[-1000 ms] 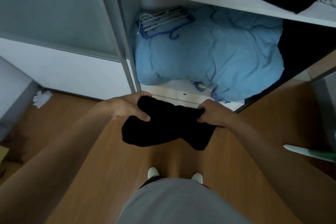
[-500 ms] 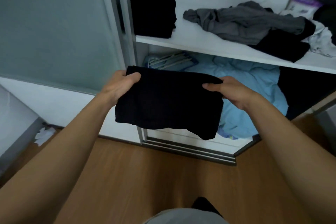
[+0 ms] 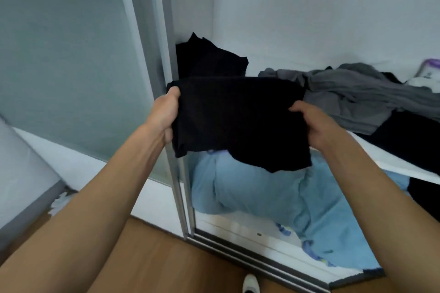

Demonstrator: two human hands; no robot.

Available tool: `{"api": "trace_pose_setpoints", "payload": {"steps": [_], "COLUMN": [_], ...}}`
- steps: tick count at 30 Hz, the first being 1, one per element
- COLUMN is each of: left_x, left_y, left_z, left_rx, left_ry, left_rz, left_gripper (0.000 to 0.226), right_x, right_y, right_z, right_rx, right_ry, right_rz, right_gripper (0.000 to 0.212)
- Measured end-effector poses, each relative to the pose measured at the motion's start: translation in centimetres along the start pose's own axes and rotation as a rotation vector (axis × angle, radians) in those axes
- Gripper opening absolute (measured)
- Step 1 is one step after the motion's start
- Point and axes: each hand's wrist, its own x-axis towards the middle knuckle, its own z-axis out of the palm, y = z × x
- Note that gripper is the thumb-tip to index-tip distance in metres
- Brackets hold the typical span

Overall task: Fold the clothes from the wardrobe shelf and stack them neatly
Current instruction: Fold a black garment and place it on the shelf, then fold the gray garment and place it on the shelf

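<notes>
A folded black garment (image 3: 238,121) is held flat in the air in front of the white wardrobe shelf (image 3: 400,162). My left hand (image 3: 166,114) grips its left edge and my right hand (image 3: 314,126) grips its right edge. Behind it, at the shelf's left end, stands a stack of black clothes (image 3: 209,59). Unfolded grey clothes (image 3: 357,95) lie in a heap to the right, with a black piece (image 3: 409,131) under them.
A light blue duvet (image 3: 262,192) fills the compartment below the shelf. The frosted sliding door (image 3: 71,66) and its metal frame (image 3: 164,54) stand on the left. A purple and white pack (image 3: 428,71) sits far right. Wooden floor lies below.
Both hands have lifted the folded black garment from down near the floor up to shelf height, towards the black stack. My view has risen with it.
</notes>
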Motion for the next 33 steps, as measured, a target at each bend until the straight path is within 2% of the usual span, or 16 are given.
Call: {"api": "trace_pose_setpoints", "payload": {"steps": [5, 7, 10, 12, 15, 16, 18, 19, 20, 22, 24, 26, 31, 33], "left_x": [4.4, 6.4, 9.2, 10.8, 12.3, 12.6, 12.9, 13.1, 13.3, 14.6, 16.1, 17.4, 18.7, 18.8], "left_y": [2.2, 3.3, 5.1, 6.1, 6.7, 6.3, 5.2, 4.5, 3.9, 3.5, 3.5, 2.8, 3.2, 3.5], "left_z": [6.4, 8.8, 11.7, 12.5, 12.0, 11.7, 11.4, 11.4, 11.6, 11.9, 11.8, 11.2, 10.7, 11.6], "left_rx": [-0.087, -0.124, -0.163, -0.115, 0.11, 0.202, 0.444, 0.599, 0.773, 1.113, 1.367, 1.555, 1.647, 1.56], "left_ry": [0.077, 0.128, 0.264, 0.403, 0.615, 0.642, 0.654, 0.684, 0.709, 0.609, 0.39, 0.262, 0.135, 0.083], "left_rz": [-0.015, 0.06, 0.205, 0.244, 0.28, 0.286, 0.293, 0.359, 0.485, 0.691, 0.578, 0.438, 0.396, 0.474], "left_gripper": [0.021, 0.028, 0.035, 0.027, 0.011, 0.012, 0.05, 0.066, 0.069, 0.058, 0.048, 0.047, 0.047, 0.044], "right_x": [11.5, 16.0, 22.3, 25.6, 29.3, 30.3, 32.1, 32.7, 33.2, 33.7, 33.7, 33.4, 32.0, 30.8], "right_y": [-10.7, -14.4, -18.8, -21.0, -22.5, -22.3, -20.5, -19.2, -17.7, -14.5, -11.6, -10.1, -11.2, -11.9], "right_z": [-0.2, 1.0, 3.7, 6.5, 11.0, 12.0, 13.1, 13.3, 13.4, 13.7, 14.2, 14.3, 12.9, 11.2], "right_rx": [-0.358, -0.462, -0.557, -0.57, -0.665, -0.761, -0.991, -1.06, -1.081, -1.076, -1.108, -1.102, -1.075, -1.012], "right_ry": [0.088, 0.051, 0.001, -0.039, -0.158, -0.213, -0.289, -0.299, -0.313, -0.376, -0.432, -0.401, -0.321, -0.205], "right_rz": [-0.269, -0.382, -0.492, -0.552, -0.616, -0.589, -0.461, -0.411, -0.396, -0.427, -0.428, -0.42, -0.453, -0.525], "right_gripper": [0.017, 0.027, 0.026, 0.023, 0.022, 0.03, 0.061, 0.074, 0.08, 0.07, 0.059, 0.058, 0.04, 0.032]}}
